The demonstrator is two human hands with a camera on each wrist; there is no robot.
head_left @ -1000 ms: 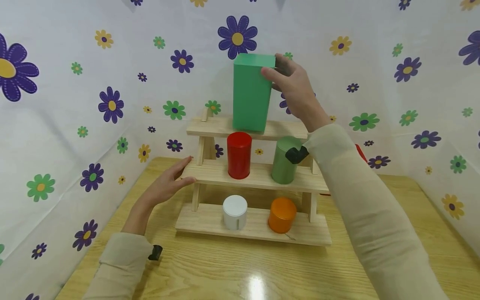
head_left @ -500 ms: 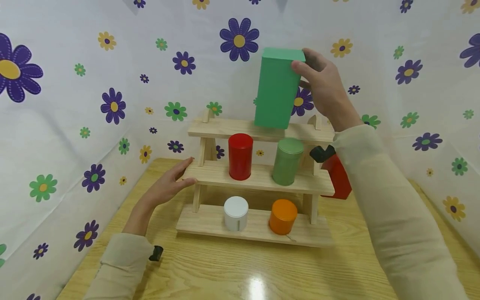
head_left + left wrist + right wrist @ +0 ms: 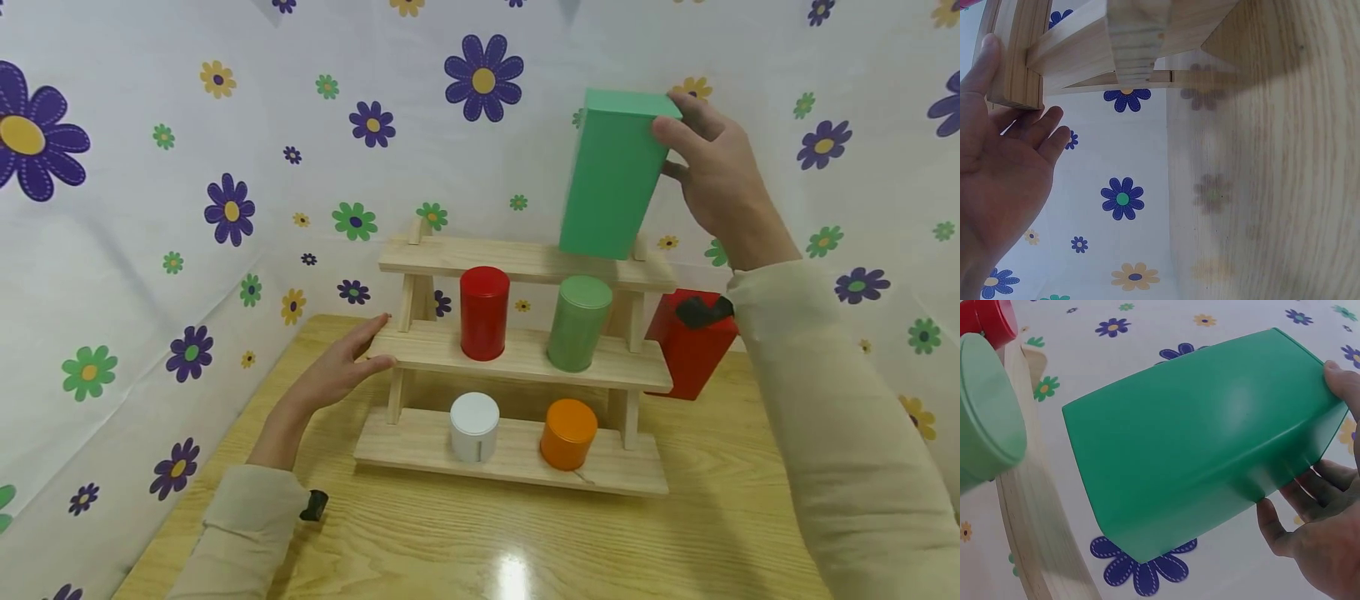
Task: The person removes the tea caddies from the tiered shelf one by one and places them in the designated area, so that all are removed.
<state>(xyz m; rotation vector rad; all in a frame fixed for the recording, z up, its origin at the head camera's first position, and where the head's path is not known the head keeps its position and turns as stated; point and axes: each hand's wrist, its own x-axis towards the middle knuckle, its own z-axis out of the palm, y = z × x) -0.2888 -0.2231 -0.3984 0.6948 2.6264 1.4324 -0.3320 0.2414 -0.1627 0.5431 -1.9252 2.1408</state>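
A tall green box [image 3: 618, 175] hangs tilted over the right part of the top shelf of a wooden three-tier stand [image 3: 517, 354]. My right hand [image 3: 712, 171] grips it near its upper right edge; in the right wrist view the thumb lies on one side and fingers [image 3: 1310, 494] on another. My left hand [image 3: 337, 362] holds the left end of the middle shelf, with the thumb on one side of the board [image 3: 1016, 62] and the fingers on the other. On that shelf stand a red canister [image 3: 483, 312] and a light green canister [image 3: 580, 323].
A white round tin [image 3: 474, 429] and an orange round tin [image 3: 568, 435] sit on the bottom shelf. Behind the stand's right side, a red box [image 3: 693, 346] rests on the wooden table [image 3: 420, 533]. Flower-patterned cloth [image 3: 300, 75] surrounds the table.
My right hand has carried the green box rightward along the top shelf, and it tilts more. The red box has come into view behind the arm. My left hand stays in place.
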